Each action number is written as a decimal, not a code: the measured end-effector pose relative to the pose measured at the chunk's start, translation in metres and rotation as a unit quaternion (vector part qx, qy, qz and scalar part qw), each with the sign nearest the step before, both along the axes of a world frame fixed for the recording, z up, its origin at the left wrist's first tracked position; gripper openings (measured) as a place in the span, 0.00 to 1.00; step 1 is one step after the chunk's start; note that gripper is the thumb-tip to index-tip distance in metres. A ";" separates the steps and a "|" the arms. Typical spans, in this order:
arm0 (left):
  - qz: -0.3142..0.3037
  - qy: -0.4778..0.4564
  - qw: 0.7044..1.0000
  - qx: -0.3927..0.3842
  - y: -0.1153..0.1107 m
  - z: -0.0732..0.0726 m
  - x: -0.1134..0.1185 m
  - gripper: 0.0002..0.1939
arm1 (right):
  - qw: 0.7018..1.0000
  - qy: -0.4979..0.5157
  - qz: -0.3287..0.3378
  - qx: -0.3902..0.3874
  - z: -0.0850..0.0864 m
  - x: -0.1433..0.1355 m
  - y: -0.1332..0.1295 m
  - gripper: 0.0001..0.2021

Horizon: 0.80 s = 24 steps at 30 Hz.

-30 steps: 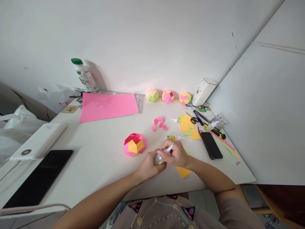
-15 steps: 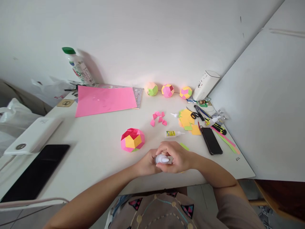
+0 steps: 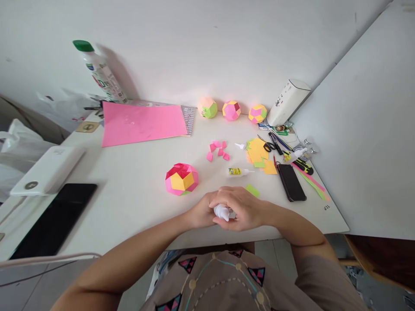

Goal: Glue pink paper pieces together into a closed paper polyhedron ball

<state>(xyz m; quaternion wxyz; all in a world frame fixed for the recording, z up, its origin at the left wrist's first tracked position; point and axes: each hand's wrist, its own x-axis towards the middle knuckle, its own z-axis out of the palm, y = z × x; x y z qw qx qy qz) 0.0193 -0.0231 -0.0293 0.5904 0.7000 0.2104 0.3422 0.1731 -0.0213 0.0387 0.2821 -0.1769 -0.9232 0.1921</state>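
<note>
Near the front edge of the table, my left hand (image 3: 205, 211) is closed around a small white glue bottle (image 3: 222, 212). My right hand (image 3: 241, 208) curls over the same bottle from the other side, its fingers at the white cap end, which points toward me. The bottle's lower part is hidden in my hands. Just beyond my left hand sits a pink and yellow paper ball (image 3: 182, 179) with an open top. Another glue bottle (image 3: 239, 172) with a yellow label lies on its side past my right hand. Several small pink paper pieces (image 3: 220, 151) are spread farther back.
Three finished paper balls (image 3: 231, 110) line the wall. At right are yellow paper squares (image 3: 257, 150), scissors (image 3: 269, 147), a black phone (image 3: 292, 182) and a white box (image 3: 288, 102). Left are pink sheets (image 3: 144, 124), a dark tablet (image 3: 55, 218), a white power bank (image 3: 48, 169) and a bottle (image 3: 102, 73).
The view has tilted down slightly, so the table's things appear higher. Both hands stay on the glue bottle, with its tip now turned slightly more toward me.
</note>
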 end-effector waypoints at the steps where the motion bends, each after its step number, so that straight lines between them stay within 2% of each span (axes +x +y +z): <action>1: 0.002 -0.001 1.000 0.008 0.000 0.000 0.000 0.04 | 1.000 -0.004 0.002 -0.001 0.000 0.000 0.000 0.10; 6: 0.017 -0.005 1.000 0.009 0.000 0.000 -0.001 0.05 | 0.999 -0.033 0.020 -0.020 0.008 0.006 0.002 0.10; 9: -0.014 0.019 0.998 -0.056 -0.002 0.003 -0.004 0.07 | 0.997 -0.026 0.051 -0.049 0.017 0.014 0.006 0.11; 14: -0.073 0.077 0.979 -0.173 -0.003 0.010 -0.011 0.08 | 0.991 -0.029 0.100 -0.086 0.027 0.027 0.015 0.11; 16: -0.115 0.088 0.965 -0.221 -0.001 0.013 -0.014 0.09 | 0.990 -0.041 0.112 -0.081 0.028 0.030 0.018 0.10; 19: -0.227 0.082 0.920 -0.307 0.003 0.017 -0.017 0.11 | 0.987 -0.049 0.133 -0.070 0.030 0.032 0.020 0.09; 21: -0.270 0.064 0.898 -0.342 0.004 0.020 -0.018 0.10 | 0.988 -0.036 0.138 -0.063 0.032 0.032 0.021 0.07; 24: -0.228 0.040 0.914 -0.333 0.004 0.022 -0.017 0.10 | 0.993 -0.016 0.106 -0.048 0.033 0.031 0.021 0.07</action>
